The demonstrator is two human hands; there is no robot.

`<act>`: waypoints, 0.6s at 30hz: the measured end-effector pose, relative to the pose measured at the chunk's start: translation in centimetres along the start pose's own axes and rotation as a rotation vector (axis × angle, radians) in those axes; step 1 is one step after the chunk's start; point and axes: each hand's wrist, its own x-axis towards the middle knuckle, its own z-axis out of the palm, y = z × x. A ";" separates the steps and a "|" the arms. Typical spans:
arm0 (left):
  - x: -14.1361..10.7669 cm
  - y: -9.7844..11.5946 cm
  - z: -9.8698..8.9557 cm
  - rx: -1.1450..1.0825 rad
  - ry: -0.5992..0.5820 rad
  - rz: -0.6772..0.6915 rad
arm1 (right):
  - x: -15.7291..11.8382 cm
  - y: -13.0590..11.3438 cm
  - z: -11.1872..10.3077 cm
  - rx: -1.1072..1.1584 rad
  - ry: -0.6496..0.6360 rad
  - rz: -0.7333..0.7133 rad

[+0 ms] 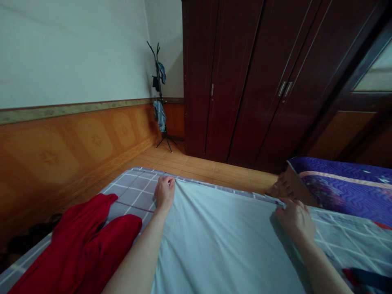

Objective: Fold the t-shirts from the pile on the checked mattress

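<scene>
A pale blue cloth [220, 228] lies stretched over a grey checked bed sheet [134, 185]; its near part runs out of view, so I cannot tell what kind of garment or cloth it is. My left hand [164, 192] pinches its far left corner, and creases fan out from the fingers. At the far right corner, my right hand [296, 220] is closed on the same cloth near the bed's edge. A crumpled red garment [82, 245] rests on the sheet left of my left forearm.
Beyond the bed's far edge is a tiled floor [196, 167], with a dark red wardrobe [239, 81] behind it. A black coat stand [159, 87] holds some clothes in the corner. Purple bedding [346, 183] lies at right. A dark item [370, 279] sits at lower right.
</scene>
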 end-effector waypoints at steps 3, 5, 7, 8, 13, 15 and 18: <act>0.9 -0.5 0.3 -0.224 -0.007 -0.025 | 0.0 0.3 -0.7 -0.034 -0.061 0.095; 1.4 -0.6 0.5 -0.375 -0.032 -0.039 | 0.1 0.5 -1.1 -0.034 -0.094 0.114; 1.6 -0.6 0.6 -0.498 -0.065 -0.053 | 0.3 0.7 -1.4 -0.033 -0.131 0.143; 1.6 -0.6 0.6 -0.547 -0.086 -0.057 | 0.4 0.7 -1.6 -0.030 -0.150 0.158; 1.5 -0.5 -0.7 -0.700 -0.225 -0.039 | 0.4 0.5 -2.3 0.029 -0.188 0.186; 1.6 -0.7 -1.5 -0.710 -0.266 -0.017 | 0.5 1.0 -2.2 0.045 -0.171 0.230; 1.8 -0.9 -2.7 -0.670 -0.315 0.043 | 1.1 2.8 -1.3 0.134 -0.083 0.133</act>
